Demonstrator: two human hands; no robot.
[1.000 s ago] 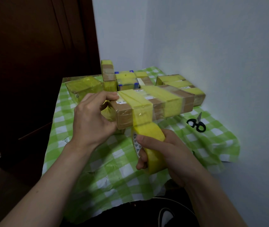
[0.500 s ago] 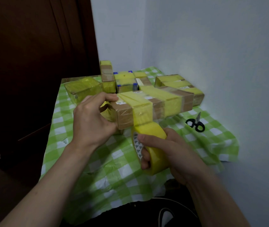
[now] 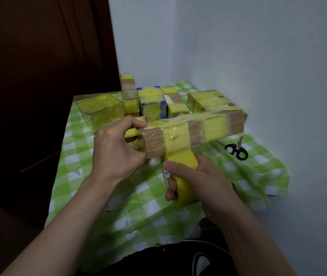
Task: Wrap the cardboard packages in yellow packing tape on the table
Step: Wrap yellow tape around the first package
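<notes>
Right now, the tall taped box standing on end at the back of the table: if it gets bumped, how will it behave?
The tall box is narrow and stands on a small end, so it probably tips easily. A fall to the right would likely be blocked by the blue-cornered package close beside it. Its glossy tape bands probably make it slippery. The checked tablecloth is wrinkled, so a push may snag rather than slide.

— How many packages (image 3: 193, 132) do you count from your end?

— I make it six: one held up, five on the cloth at the back.

— Tape?

— One yellow roll (image 3: 180, 176).

— Anything else?

— One pair of scissors (image 3: 236, 150), two hands (image 3: 116, 154), one checked tablecloth (image 3: 138, 214).
</notes>
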